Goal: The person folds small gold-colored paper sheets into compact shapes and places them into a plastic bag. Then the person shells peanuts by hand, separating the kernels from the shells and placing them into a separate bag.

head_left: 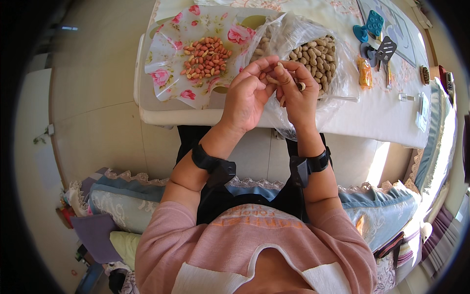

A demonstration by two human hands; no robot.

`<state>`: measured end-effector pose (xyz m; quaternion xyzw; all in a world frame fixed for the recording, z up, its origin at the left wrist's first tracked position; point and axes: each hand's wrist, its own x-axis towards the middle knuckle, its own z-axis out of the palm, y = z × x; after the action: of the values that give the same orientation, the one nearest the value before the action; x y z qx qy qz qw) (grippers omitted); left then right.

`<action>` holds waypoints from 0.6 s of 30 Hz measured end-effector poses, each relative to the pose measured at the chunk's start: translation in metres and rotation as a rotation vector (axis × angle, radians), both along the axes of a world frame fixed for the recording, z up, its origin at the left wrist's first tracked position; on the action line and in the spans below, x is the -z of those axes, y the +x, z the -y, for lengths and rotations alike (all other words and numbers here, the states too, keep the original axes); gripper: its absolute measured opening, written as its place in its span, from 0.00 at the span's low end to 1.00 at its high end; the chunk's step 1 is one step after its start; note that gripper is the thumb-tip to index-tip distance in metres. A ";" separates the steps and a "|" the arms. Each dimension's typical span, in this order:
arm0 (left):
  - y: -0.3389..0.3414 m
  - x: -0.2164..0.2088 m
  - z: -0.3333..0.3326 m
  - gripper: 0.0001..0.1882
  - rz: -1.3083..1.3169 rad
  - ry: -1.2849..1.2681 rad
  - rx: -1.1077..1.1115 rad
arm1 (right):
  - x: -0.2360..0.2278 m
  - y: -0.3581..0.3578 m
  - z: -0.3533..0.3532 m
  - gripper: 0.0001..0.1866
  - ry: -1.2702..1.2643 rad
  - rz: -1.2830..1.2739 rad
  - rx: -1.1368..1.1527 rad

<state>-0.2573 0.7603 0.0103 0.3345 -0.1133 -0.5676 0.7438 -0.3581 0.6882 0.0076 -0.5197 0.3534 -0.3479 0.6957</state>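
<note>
Both hands are raised together over the table's front edge, between a heap of shelled red peanuts (207, 57) and a bag of unshelled peanuts (316, 56). My left hand (244, 95) is turned palm up with its fingers curled in, and a reddish peanut kernel (263, 76) shows at its fingertips. Against them, my right hand (299, 93) pinches pieces of pale peanut shell (282, 100). Some of the shell is hidden behind the fingers. The red peanuts lie on a flower-printed plastic sheet (164, 56); the clear plastic bag (342, 73) stands open.
On the right of the white table (372, 125) lie a black slotted spatula (386, 49), a teal gadget (375, 22), an orange packet (364, 73) and a small round brush (425, 75). A blue cushioned seat (122, 203) runs behind me.
</note>
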 end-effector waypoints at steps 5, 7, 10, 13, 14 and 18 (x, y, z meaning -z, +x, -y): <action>0.005 -0.010 -0.001 0.26 -0.050 -0.004 -0.100 | 0.001 -0.011 0.017 0.11 0.421 0.478 -0.159; 0.011 -0.016 -0.003 0.25 -0.019 -0.057 -0.175 | 0.002 -0.015 0.023 0.12 0.457 0.483 -0.155; 0.012 -0.018 -0.003 0.24 -0.043 -0.029 -0.171 | 0.005 -0.013 0.023 0.11 0.414 0.519 -0.157; 0.004 -0.015 -0.002 0.25 -0.098 0.013 -0.095 | 0.007 -0.008 0.015 0.09 0.331 0.461 -0.139; 0.002 -0.014 -0.002 0.26 -0.121 0.053 -0.056 | 0.006 -0.007 0.014 0.07 0.302 0.470 -0.150; 0.000 -0.010 -0.005 0.24 -0.146 0.021 -0.027 | 0.004 -0.006 0.009 0.09 0.030 0.180 -0.069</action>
<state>-0.2569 0.7649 0.0201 0.3015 -0.0483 -0.5813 0.7542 -0.3644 0.6789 0.0038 -0.4876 0.2765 -0.3635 0.7441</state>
